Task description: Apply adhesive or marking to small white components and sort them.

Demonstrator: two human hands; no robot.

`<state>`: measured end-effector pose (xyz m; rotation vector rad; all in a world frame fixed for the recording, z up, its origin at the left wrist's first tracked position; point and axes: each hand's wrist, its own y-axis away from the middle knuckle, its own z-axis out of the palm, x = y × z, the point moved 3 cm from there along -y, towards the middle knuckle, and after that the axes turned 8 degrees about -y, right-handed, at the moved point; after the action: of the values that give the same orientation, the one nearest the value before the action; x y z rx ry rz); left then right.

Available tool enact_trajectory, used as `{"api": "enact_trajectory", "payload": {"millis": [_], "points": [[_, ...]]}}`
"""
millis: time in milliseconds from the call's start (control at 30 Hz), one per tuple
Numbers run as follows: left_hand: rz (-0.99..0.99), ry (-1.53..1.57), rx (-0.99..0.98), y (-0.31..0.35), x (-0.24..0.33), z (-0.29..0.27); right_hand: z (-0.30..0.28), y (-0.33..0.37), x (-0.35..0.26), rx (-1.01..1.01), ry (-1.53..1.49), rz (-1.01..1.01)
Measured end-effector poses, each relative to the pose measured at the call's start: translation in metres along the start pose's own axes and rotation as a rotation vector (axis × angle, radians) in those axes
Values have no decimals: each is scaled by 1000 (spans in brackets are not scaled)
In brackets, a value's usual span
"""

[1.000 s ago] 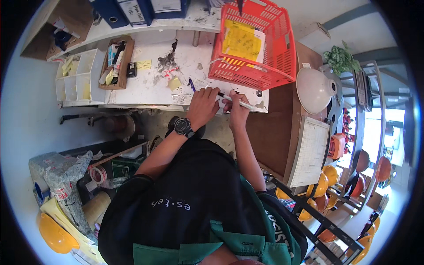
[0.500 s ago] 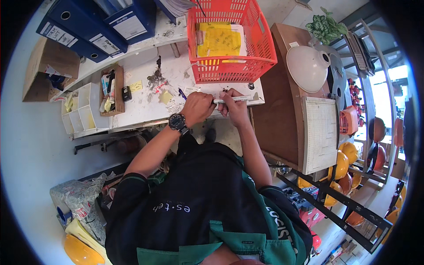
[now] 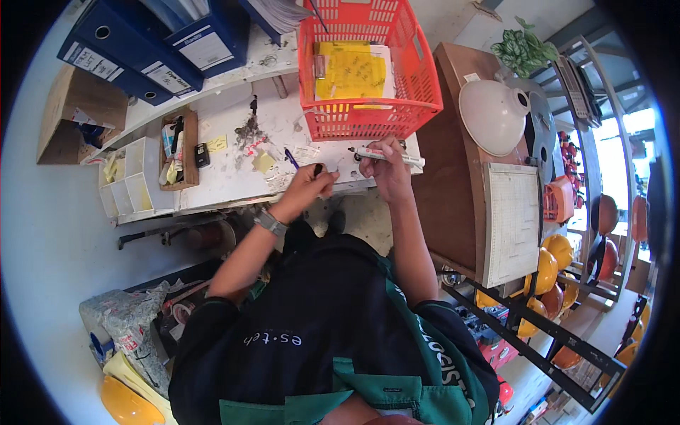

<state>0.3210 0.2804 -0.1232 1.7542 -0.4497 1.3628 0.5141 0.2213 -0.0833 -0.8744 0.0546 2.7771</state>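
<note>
My right hand [image 3: 391, 177] grips a white marker [image 3: 407, 159] above the right end of the white desk [image 3: 216, 183]. Its dark tip points left and is uncovered. To the left, my left hand [image 3: 303, 193] is closed with a small black marker cap [image 3: 318, 170] between its fingers. A blue pen [image 3: 291, 158] lies on the desk just beyond my left hand. Beside the pen is a yellow sticky note [image 3: 264, 163]. Behind my right hand stands a red plastic basket [image 3: 372, 120] holding yellow sheets [image 3: 350, 69] and other papers.
Blue binders [image 3: 127, 53] line a shelf over the desk's back. A wooden box of stationery [image 3: 185, 152] and a white divided holder [image 3: 134, 180] stand at left. Right of the desk is a brown cabinet [image 3: 446, 177] with a white lamp shade [image 3: 490, 117]; yellow helmets [image 3: 545, 273] hang farther right.
My hands have moved apart, and the cap has come off the marker. The left hand has turned and come slightly nearer; the marker has swung in the right hand, its tip bare.
</note>
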Motion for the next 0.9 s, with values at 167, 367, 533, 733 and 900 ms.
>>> {"api": "enact_trajectory", "payload": {"millis": [167, 367, 533, 733, 900], "points": [[59, 690, 361, 18, 28, 37, 3, 17, 25, 238, 665, -250], [17, 737, 286, 12, -6, 28, -1, 43, 54, -157, 1504, -805], [-36, 843, 247, 10, -8, 23, -13, 46, 66, -241, 1359, -756], [64, 785, 456, 13, -19, -11, -49, 51, 59, -9, 1489, -671], [264, 3, 601, 21, -24, -42, -90, 19, 46, 328, 1590, -421]]}}
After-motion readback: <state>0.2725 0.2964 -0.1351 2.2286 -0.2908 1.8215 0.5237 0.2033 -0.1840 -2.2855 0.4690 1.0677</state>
